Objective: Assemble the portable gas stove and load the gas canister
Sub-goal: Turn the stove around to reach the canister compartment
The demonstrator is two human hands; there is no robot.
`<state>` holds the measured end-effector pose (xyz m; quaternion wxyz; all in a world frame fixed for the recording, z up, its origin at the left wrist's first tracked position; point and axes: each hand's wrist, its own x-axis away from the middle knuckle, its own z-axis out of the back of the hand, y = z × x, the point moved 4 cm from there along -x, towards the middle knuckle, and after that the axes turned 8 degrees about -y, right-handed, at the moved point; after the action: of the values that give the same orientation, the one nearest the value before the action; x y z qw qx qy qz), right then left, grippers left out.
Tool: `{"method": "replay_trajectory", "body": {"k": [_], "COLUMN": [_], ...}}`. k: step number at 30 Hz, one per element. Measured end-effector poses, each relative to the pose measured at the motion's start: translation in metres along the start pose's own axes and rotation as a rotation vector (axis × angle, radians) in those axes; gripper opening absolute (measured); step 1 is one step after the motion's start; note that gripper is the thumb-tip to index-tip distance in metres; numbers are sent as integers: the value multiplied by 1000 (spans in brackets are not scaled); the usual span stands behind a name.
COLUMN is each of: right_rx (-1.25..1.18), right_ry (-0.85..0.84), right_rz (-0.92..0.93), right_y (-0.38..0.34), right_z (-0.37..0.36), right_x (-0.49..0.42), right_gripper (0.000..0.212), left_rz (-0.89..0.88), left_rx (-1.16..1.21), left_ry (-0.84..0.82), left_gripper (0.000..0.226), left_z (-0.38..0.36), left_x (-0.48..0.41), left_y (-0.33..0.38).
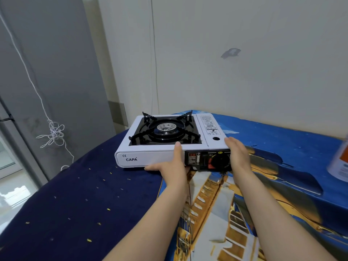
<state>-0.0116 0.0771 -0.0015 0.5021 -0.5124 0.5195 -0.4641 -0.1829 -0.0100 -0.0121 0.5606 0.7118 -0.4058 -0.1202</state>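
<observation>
While both hands [175, 164] hold it, stove [148, 157] lies lengthwise left-right, controls facing the person.

The single head view looks forward and down from the person's own height, along both forearms toward a stove [165, 140] near the far edge of a cloth-covered table [75, 194]. It sits close, wide-angled, facing a wall [244, 72] just behind the table.
</observation>
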Motion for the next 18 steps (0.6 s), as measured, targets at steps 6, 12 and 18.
{"method": "replay_trajectory", "body": {"k": [6,12,18], "right_rx": [-54,31,47], "right_ry": [-119,-169,-143], "right_rz": [-145,-149,-151], "right_y": [1,3,4], "right_z": [2,3,3], "right_x": [-11,-16,-18], "right_gripper": [27,36,39], "left_rz": [20,49,48], "left_rx": [141,108,65], "left_ry": [-125,-185,-199], "left_gripper": [133,127,121], "left_z": [6,13,20], "left_x": [-10,-19,-31], "left_y": [8,17,21]}}
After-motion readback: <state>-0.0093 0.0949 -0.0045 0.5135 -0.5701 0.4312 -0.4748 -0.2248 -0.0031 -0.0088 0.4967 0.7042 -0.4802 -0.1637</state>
